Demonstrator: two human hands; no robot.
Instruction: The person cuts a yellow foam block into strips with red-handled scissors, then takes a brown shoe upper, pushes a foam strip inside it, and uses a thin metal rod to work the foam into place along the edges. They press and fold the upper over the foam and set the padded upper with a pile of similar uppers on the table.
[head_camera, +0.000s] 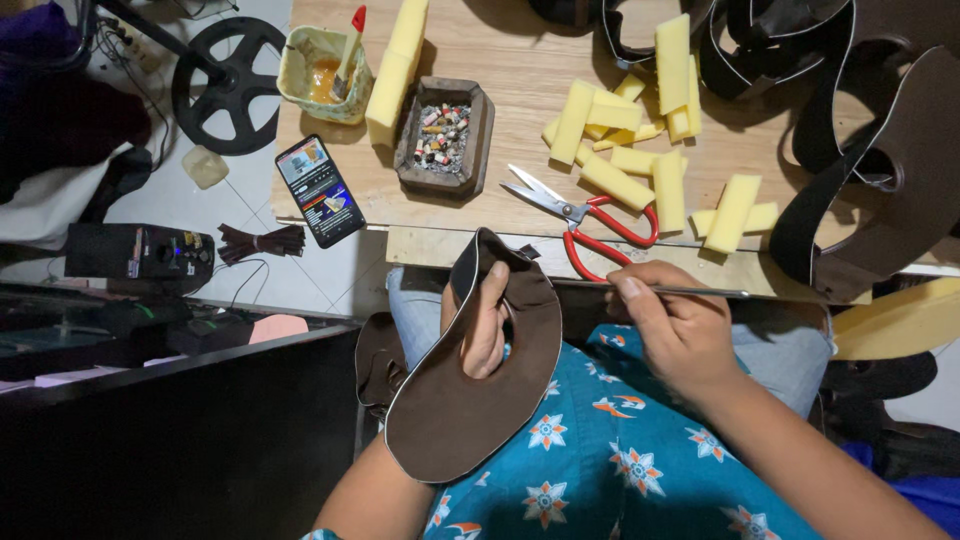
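Head view looks down at your lap, where your left hand (487, 325) is curled around the inner edge of a curved brown leather piece (470, 395) with a pale trimmed rim; your fingers pass through its opening and grip it, and it rests over your teal flowered shirt (620, 460). Your right hand (680, 330) is pinched closed on a thin metal tool (700, 291) that runs to the right along the edge of the wooden table (520, 110). Just beyond that hand, red-handled scissors (585, 215) lie open on the table. Yellow foam blocks (640, 150) are scattered behind them, and one long block leans beside a square brown ashtray (444, 135). To its left stands a pale tub of amber glue (322, 75) with a red-handled brush in it, and a smartphone (320, 190) with a lit screen lies at the table's corner. Dark leather cut-outs (880, 150) pile at the right.
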